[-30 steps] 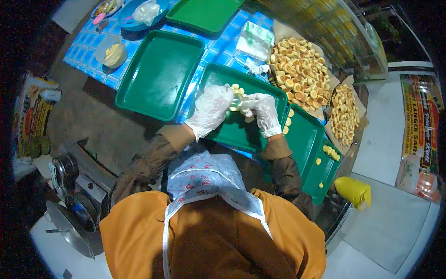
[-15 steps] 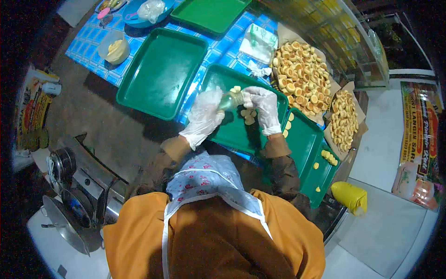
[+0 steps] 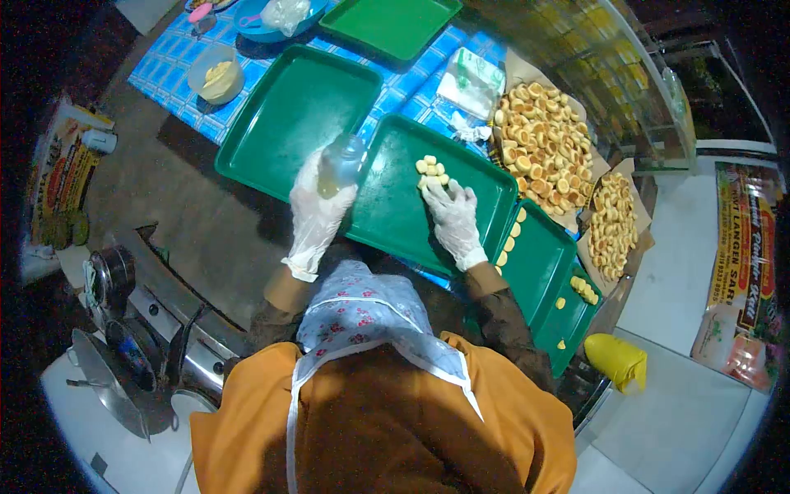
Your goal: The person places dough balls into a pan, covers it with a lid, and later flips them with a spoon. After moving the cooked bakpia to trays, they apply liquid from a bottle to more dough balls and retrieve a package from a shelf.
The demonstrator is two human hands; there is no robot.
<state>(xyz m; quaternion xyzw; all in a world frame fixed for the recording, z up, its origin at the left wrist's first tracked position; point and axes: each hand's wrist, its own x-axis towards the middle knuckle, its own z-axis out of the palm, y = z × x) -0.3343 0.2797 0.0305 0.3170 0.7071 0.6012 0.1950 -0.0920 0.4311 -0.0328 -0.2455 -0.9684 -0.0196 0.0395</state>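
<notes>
My left hand [image 3: 317, 214], in a clear plastic glove, is wrapped round a small clear bottle [image 3: 341, 165] with some yellowish content low inside. It is above the gap between two green trays. My right hand [image 3: 455, 222], also gloved, reaches over the middle green tray [image 3: 387, 202] with its fingers apart. Its fingertips are at the near edge of a cluster of small pale dough pieces [image 3: 431, 169]; whether they press on one I cannot make out.
Another green tray [image 3: 288, 123] lies to the left. A tub of pale dough [image 3: 216, 76] stands beyond it. On the right, a green tray [image 3: 535, 255] carries pale dough rounds. Browned cookies [image 3: 547, 148] lie heaped on paper, near a second pile [image 3: 613, 222]. A tissue pack [image 3: 471, 82] sits behind.
My left hand has carried the bottle left, away from my right hand. My right hand has let go of the bottle's end and lowered to the dough pieces, which are now grouped closer together.
</notes>
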